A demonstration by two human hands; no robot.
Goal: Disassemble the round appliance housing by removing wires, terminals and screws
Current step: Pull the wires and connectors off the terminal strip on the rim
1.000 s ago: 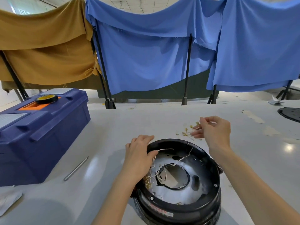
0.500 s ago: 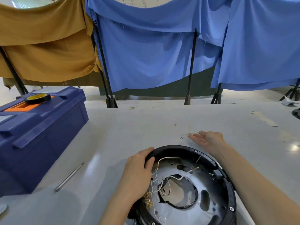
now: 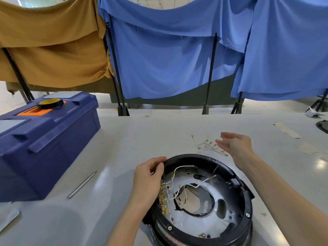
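Observation:
The round black housing lies on the white table, open side up, showing a metal plate, loose white wires and a row of brass terminals on its left inner wall. My left hand grips the housing's upper left rim, fingers curled over it. My right hand hovers open, palm turned left, just above the table behind the housing. A small pile of removed wires with ring terminals lies beside its fingertips.
A dark blue toolbox with a roll of tape on its lid stands at the left. A thin metal rod lies between toolbox and housing. A black object sits at the right table edge. Blue and tan cloths hang behind.
My right hand put the pulled wire piece down on the pile and opened, then lifted slightly. The left hand stayed on the housing rim. The view shifted closer to the housing.

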